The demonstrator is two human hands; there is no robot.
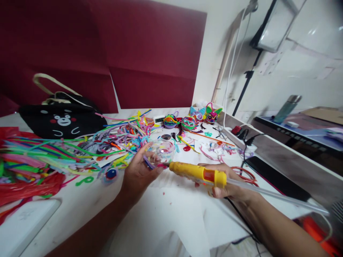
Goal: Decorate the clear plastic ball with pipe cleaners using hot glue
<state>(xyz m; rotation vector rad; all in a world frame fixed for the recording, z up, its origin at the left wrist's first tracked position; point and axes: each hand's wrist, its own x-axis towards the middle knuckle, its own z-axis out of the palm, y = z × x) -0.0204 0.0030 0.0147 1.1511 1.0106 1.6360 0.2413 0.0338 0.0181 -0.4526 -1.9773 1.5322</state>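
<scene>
My left hand (pixel 141 168) holds a clear plastic ball (pixel 164 150) with purple and pink pipe cleaner on its near side. In my right hand (pixel 223 178) is a yellow hot glue gun (pixel 195 173), its nozzle pointing left and meeting the ball's near edge; whether it touches is blurred. A long clear glue stick (pixel 278 196) sticks out of the gun's back toward the lower right. White paper (pixel 163 214) lies beneath both hands. A heap of colourful pipe cleaners (pixel 118 137) spreads behind and left of my left hand.
Finished pipe-cleaner balls, one a green-eared figure (pixel 213 113), stand at the back. A black bag (pixel 64 119) and a red plastic bag (pixel 50 185) of pipe cleaners are left. A white box (pixel 29 225) sits front left. At right are a power strip (pixel 238 134) and a black slab (pixel 277 178).
</scene>
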